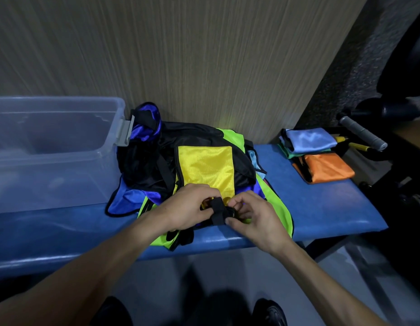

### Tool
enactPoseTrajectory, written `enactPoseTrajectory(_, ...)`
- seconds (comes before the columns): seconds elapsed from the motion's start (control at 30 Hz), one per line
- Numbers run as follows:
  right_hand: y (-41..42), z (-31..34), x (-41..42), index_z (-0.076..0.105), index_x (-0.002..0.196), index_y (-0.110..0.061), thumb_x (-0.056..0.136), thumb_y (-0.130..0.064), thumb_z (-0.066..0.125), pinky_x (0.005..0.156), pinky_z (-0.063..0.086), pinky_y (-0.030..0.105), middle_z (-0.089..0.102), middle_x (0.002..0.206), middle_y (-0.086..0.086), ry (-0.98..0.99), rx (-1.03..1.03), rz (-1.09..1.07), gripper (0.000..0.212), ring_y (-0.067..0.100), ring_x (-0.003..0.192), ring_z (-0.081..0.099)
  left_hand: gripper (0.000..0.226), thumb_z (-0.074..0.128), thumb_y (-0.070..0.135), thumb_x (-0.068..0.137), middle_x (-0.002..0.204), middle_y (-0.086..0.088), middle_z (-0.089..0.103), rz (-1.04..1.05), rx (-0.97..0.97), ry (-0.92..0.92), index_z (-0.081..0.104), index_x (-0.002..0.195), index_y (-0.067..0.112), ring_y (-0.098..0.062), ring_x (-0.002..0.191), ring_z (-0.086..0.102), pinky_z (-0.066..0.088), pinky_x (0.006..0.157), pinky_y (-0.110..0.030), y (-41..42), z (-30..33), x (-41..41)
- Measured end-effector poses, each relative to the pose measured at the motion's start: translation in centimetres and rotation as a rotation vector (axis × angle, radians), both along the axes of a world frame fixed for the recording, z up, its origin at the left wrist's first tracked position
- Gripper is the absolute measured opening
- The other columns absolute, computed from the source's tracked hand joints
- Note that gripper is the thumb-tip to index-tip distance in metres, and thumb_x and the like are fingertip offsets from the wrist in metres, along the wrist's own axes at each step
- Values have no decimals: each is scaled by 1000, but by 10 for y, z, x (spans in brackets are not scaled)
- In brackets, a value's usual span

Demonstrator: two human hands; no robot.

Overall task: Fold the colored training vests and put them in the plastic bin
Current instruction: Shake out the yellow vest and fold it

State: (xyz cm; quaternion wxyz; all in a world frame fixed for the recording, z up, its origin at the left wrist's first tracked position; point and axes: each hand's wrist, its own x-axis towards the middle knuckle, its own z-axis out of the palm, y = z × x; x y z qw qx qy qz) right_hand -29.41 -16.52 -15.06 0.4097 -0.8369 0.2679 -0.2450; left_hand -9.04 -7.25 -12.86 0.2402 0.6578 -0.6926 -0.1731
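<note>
A yellow vest [205, 167] with black trim lies folded on top of a loose pile of vests on the blue bench [322, 203]. Beneath it are a black vest [145, 161], a blue vest [126, 201] and a lime-green vest [278, 208]. My left hand [188, 209] and my right hand [253, 216] meet at the yellow vest's near end, both pinching its black strap [218, 211]. The clear plastic bin [51, 149] stands at the left of the bench, and nothing shows inside it.
Folded vests sit at the bench's right end: a light-blue one [310, 140] on a green one, and an orange one [324, 168] beside them. Gym gear with a grey handle [361, 132] stands to the right. A wood-grain wall is behind. My shoes show on the floor below.
</note>
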Motion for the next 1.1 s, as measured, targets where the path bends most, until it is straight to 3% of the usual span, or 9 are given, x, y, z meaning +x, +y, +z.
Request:
enactPoseTrajectory(0.1,7,-1,1,67,102,-21,79,-6,84,79,51,12,63,105,-4,-24,9,-6,32,9,91,63,12,68,21,92,88,10,63,18,23,52,68,94,32,-12,85,59,52,75,-40,-1,-1,3)
enactPoseTrajectory(0.43,11,2,8,70,94,-16,78,-2,83,78,51,14,64,93,-4,-90,4,-79,25,12,87,65,12,66,15,93,85,8,67,24,50,130,68,91,27,-14,82,62,53,74,-42,-1,-3,5)
enactPoseTrajectory(0.67,9,-1,10,70,94,-27,80,-10,85,73,52,20,60,89,-12,-106,-28,-90,27,15,77,62,12,67,19,93,87,8,69,36,43,142,67,90,30,-17,86,64,54,76,-46,-2,-6,7)
enactPoseTrajectory(0.8,12,-8,7,67,93,-32,82,-7,82,73,59,36,62,85,-1,-150,128,-96,31,27,72,67,9,69,20,93,85,8,66,24,22,115,68,90,29,-16,82,61,52,73,-44,-2,-4,4)
enactPoseTrajectory(0.87,12,-13,6,65,93,-32,83,-9,82,68,58,37,63,81,1,-118,141,-107,30,29,69,67,9,70,22,91,85,10,64,10,5,70,69,92,31,-14,82,59,52,73,-41,0,-5,2)
enactPoseTrajectory(0.97,5,-15,-3,62,95,-26,82,-16,82,60,44,20,59,76,-10,62,-74,-77,25,12,64,57,9,71,26,90,83,12,56,-26,-11,0,68,93,35,-10,80,55,50,72,-36,3,-6,-2)
enactPoseTrajectory(1.1,9,-17,-14,57,123,-28,84,-37,70,69,47,28,53,111,-10,245,-533,-9,43,13,93,56,10,70,25,90,83,14,52,-30,-38,-62,69,94,35,-5,80,50,41,70,-26,5,-7,-6)
